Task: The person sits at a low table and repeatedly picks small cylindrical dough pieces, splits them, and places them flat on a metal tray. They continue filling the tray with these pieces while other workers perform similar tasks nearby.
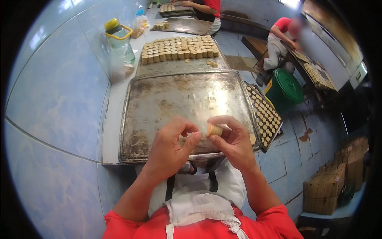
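My right hand (234, 141) grips a short stack of small round biscuits (214, 130) between thumb and fingers, tilted sideways. Just left of it, my left hand (172, 141) is loosely curled, its thumb and forefinger apart with nothing visible between them. Both hands are above the near part of a worn metal baking tray (167, 91), whose surface is stained brown. On another tray behind it stand many upright stacks of the same pale biscuits (179, 47), in close rows. A few loose biscuits (212, 63) lie in front of those rows.
Right of my tray, a dark tray (264, 115) carries spaced single biscuits. A large plastic jar (119, 44) with a yellow lid stands by the tiled wall. A green lidded bucket (288, 85), cardboard boxes (324, 189) and two people in red at other tables are around.
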The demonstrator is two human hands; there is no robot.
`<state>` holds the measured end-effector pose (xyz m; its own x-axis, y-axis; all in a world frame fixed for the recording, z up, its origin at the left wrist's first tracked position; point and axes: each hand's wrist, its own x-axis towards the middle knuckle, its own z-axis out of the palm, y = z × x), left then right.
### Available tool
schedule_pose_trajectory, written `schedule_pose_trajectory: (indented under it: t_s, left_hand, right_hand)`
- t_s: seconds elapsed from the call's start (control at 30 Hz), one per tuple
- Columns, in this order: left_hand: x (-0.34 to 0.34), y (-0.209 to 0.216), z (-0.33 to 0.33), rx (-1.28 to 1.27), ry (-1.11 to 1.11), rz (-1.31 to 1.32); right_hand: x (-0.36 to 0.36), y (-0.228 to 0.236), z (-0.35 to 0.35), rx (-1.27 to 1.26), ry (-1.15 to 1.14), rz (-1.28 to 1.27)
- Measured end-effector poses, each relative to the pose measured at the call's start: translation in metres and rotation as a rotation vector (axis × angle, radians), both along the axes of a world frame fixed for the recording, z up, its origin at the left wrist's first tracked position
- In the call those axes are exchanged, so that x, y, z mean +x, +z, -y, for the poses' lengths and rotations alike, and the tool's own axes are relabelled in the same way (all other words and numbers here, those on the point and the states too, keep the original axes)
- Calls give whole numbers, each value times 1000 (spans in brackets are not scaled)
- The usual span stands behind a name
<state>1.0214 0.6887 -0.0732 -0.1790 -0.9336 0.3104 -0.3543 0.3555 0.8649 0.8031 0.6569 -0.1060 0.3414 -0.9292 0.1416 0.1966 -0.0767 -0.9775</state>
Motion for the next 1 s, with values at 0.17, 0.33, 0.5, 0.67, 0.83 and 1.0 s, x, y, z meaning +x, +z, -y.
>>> schedule_pose_trajectory:
  t_s: [0.17,0.33,0.5,0.67,0.83,1.0]
  left_hand:
    - [-26,-11,1,-16,-42,-6]
    - [-26,-19,6,211,-21,-5]
    - [-28,-28,12,48,-11,41]
    - [-25,-29,7,-110,32,328]
    - [-22,-21,-8,128,-74,-72]
    - [-7,-26,-7,94,48,146]
  right_hand:
    - [-11,-5,-14,47,38,26]
    - [-36,-6,-16,97,64,-12]
    - [-49,-6,-18,22,-90,-81]
    - [-40,-6,-28,41,-57,-171]
    - [-11,-12,-32,89,-1,-84]
    - [-8,-9,-30,91,10,-178]
